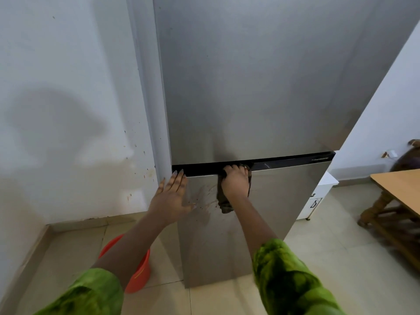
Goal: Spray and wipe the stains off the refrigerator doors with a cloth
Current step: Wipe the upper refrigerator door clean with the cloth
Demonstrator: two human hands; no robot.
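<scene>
Brown stains [203, 202] on the lower door [284, 201] lay just below-left of the right hand [235, 181], which gripped the cloth [224, 204]; the left hand [170, 196] pressed flat beside them.

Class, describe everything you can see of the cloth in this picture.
The cloth is dark brownish-grey and crumpled. The right hand grips it, pressing it against the top of the lower refrigerator door. Its upper end reaches the black strip between the doors; its lower end hangs loose below the wrist, beside brown stains.
</scene>
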